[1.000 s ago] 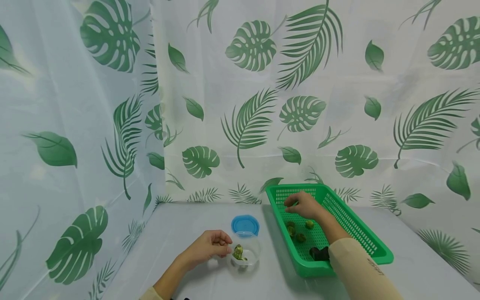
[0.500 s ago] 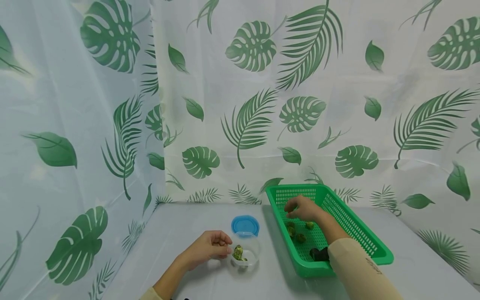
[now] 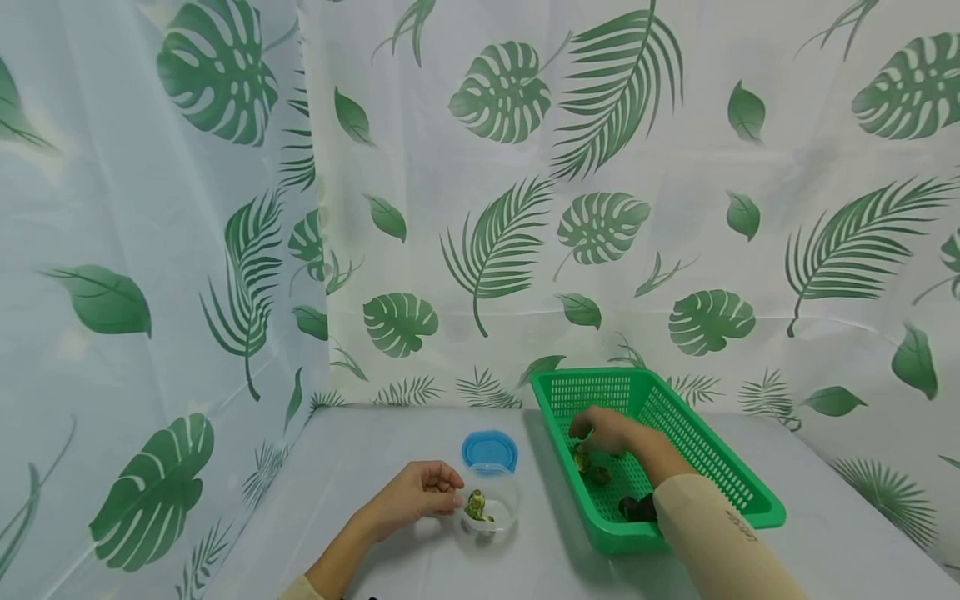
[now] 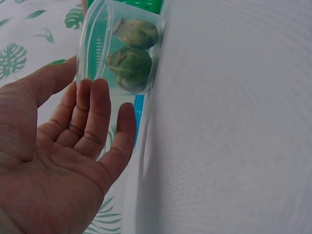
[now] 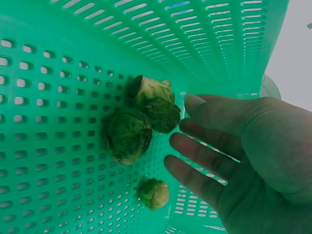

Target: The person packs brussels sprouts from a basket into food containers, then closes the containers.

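In the head view, my left hand (image 3: 420, 498) is at the left side of a small clear plastic container (image 3: 507, 502). The left wrist view shows its fingertips right at the rim, fingers loosely bent. Inside the container lie Brussels sprouts (image 4: 129, 67). My right hand (image 3: 609, 432) reaches down into a green perforated basket (image 3: 622, 543), thumb and fingers apart with nothing between them. Close to its fingertips in the right wrist view are two Brussels sprouts lying against each other (image 5: 157, 103) and another beside them (image 5: 128, 136). A smaller sprout (image 5: 154, 193) sits farther off.
A blue lid (image 3: 490, 451) lies on the white table (image 3: 360, 450) just behind the clear container. A dark object (image 3: 637, 508) shows by the right sleeve over the basket's near end. Leaf-printed curtains (image 3: 517, 250) hang behind and at the left.
My right hand has lowered into the basket toward the sprouts and now hides one of them in the head view. The left hand and the container have stayed in place.
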`<action>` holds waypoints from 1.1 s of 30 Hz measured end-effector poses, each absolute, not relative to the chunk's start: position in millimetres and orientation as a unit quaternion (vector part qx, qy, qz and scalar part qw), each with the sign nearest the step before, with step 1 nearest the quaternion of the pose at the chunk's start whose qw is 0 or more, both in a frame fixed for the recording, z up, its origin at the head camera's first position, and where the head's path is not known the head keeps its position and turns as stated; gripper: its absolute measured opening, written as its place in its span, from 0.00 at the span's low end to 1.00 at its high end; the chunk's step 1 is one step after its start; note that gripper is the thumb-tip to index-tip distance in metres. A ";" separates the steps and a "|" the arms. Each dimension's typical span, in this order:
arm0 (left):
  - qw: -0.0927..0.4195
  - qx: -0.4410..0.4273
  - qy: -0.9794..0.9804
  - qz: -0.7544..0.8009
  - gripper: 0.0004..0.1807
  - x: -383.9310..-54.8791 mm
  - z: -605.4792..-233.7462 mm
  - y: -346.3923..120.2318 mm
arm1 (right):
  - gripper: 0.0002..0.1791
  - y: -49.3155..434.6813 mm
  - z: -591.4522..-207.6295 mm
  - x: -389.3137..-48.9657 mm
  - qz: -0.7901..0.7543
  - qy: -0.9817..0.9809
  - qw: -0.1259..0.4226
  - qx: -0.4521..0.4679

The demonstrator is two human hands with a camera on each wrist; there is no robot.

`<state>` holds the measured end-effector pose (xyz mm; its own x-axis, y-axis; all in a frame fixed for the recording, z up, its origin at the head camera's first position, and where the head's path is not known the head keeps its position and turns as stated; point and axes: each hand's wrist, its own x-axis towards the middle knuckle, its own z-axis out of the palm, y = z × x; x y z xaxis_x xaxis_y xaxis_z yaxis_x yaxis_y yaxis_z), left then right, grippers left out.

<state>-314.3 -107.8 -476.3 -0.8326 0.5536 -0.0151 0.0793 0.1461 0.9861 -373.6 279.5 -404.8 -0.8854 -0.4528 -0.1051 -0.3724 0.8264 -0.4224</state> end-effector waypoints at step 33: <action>0.209 0.204 0.702 0.649 0.19 -320.0 -489.4 -111.1 | 0.13 277.4 -405.0 -370.2 -0.159 0.964 0.138 -0.164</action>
<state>-320.0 -111.1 -489.4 -0.8293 0.5580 -0.0295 0.0139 0.0735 0.9972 -370.2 277.4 -405.0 -0.9082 -0.3592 -0.2146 -0.2713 0.8959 -0.3518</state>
